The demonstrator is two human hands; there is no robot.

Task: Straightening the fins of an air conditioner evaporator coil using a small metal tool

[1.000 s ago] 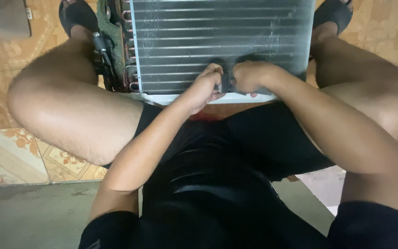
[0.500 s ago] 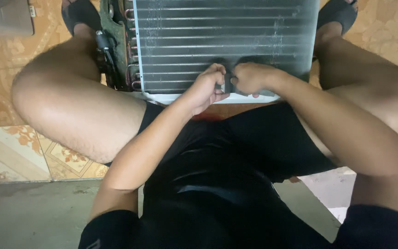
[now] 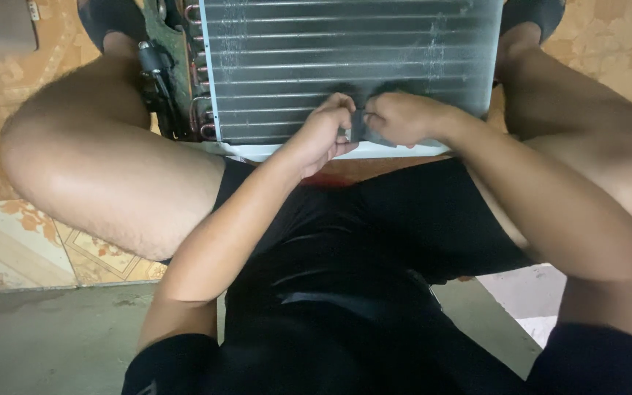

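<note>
**Both hands pinched on a small dark piece at the coil's near edge**

Nearest the cam: black shorts and both forearms running up the frame, person seated low w/ knees spread wide. Left hand (image 3: 323,135) comes in from lower left, fingers curled tight, grip closed on a small dark piece (image 3: 360,126). Right hand (image 3: 402,117) meets it from the other side, grip closed on the same piece, knuckles of the two hands almost touching. What the piece is, hard to say; prob. a flat dark scrap or tab, mostly hidden by the fingers. It sits right at the lower edge of the finned coil (image 3: 345,58), against the fins and just above the white bottom rail (image 3: 272,151).

Further out, the coil fills the top centre btw the legs, grey fins w/ horizontal tubes across. At its left end, copper tube bends (image 3: 197,110) and a dark bracket (image 3: 159,66). Beyond, sandalled feet at both top corners on the patterned floor tiles (image 3: 9,241).
</note>
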